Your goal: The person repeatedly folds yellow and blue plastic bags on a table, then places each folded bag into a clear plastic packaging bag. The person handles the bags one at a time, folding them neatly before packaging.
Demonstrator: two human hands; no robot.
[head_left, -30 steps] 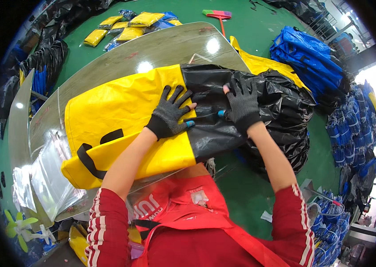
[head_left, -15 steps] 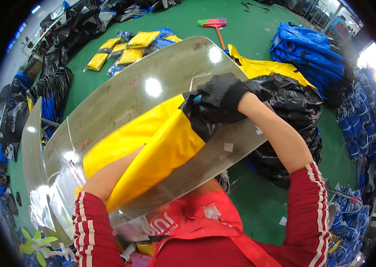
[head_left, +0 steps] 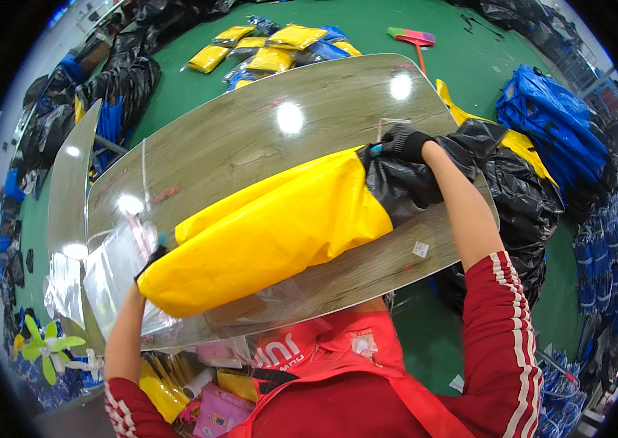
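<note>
A yellow coated-fabric piece with a black end (head_left: pixel 272 226) stretches across the wood-look tabletop (head_left: pixel 207 164), folded over lengthwise. At its black end, my right hand (head_left: pixel 402 141), in a dark knit glove, is closed on the material, with a bit of blue-teal at the fingertips. My left hand (head_left: pixel 151 264), in a black glove, is at the yellow left end, mostly hidden behind the fabric. A blurred teal fingertip shows above it, so its grip cannot be made out. Clear plastic bags (head_left: pixel 115 270) lie next to the left hand.
A heap of black and yellow fabric (head_left: pixel 524 197) hangs off the table's right side. Beyond lie a blue pile (head_left: pixel 550 117), a broom (head_left: pixel 413 38) and yellow packets (head_left: pixel 272 58) on the green floor (head_left: pixel 367 29). A small green fan (head_left: pixel 50 347) stands lower left.
My left hand has moved left, from inside the fold to the yellow end. The fabric now lies longer and flatter. My right hand still grips the black part; the whole view has shifted.
</note>
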